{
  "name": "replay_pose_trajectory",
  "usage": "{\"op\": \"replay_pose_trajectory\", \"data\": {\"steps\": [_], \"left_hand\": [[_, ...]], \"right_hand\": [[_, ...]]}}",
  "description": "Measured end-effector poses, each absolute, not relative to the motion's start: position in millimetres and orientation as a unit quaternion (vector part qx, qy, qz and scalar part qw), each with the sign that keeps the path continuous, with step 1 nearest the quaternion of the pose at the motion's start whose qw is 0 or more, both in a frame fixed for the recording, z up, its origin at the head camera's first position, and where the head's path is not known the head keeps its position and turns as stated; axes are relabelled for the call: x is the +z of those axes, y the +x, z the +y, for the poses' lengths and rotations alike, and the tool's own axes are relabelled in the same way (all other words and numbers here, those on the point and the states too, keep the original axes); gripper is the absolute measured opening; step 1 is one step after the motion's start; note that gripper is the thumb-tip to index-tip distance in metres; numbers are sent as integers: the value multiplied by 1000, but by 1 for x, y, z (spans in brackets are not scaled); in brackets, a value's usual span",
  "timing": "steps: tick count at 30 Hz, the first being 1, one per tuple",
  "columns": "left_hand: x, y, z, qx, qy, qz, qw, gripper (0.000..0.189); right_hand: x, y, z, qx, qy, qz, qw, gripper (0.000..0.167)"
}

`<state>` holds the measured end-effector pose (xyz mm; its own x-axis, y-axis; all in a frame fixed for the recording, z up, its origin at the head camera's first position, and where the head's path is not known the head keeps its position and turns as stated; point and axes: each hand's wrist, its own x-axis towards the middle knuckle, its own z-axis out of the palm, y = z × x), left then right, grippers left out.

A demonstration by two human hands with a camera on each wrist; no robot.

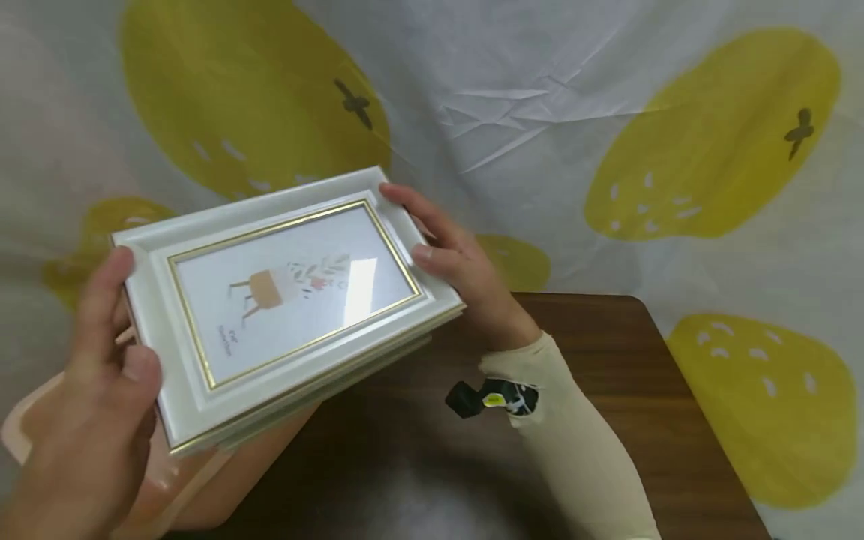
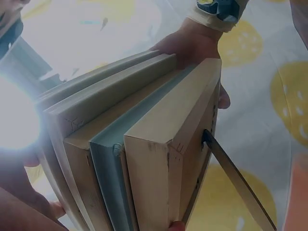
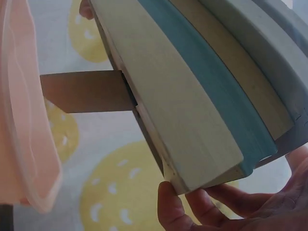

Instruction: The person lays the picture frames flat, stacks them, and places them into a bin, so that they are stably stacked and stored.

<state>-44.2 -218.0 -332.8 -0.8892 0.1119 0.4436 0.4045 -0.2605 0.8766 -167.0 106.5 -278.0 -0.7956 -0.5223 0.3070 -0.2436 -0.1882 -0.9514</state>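
A stack of several picture frames is held up in the air, tilted, between both hands. On top in the head view lies a white picture frame (image 1: 151, 300) with gold inner trim and a print behind its glass. My left hand (image 1: 101, 405) grips the stack's left end, thumb on the white border. At the opposite end my right hand (image 1: 466, 277) holds it, thumb near the top edge. From the side, a teal frame (image 2: 113, 139) and a cream frame (image 2: 154, 163) show beneath. From the cream one's back a flat stand (image 3: 89, 91) juts out.
A pink plastic bin (image 3: 31, 144) stands close to the stack, partly behind my left hand in the head view. Below is a dark brown wooden table (image 1: 607, 360). White cloth (image 1: 513, 67) printed with yellow fruit hangs behind and beside it.
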Motion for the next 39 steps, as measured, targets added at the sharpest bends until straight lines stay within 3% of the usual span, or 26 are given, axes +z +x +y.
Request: {"op": "replay_pose_trajectory", "data": {"steps": [5,11,19,28,34,39], "left_hand": [[-347,-52,-244,-803,-231,-531,141,61],[-357,-54,-270,-788,-100,-579,185,65],[-375,-48,-278,-801,39,-577,155,68],[-378,-43,-285,-741,182,-629,150,62],[-402,-39,-308,-836,140,-524,85,70],[-413,-41,-312,-854,140,-499,46,69]], "right_hand": [[-283,-188,72,-702,-347,607,136,67],[-299,-217,30,-689,-369,607,144,65],[-328,-244,-8,-696,-324,588,255,61],[-352,-256,-41,-643,-291,645,292,63],[-360,-257,-62,-616,-309,655,310,66],[-371,-258,-68,-591,-295,659,358,72]]}}
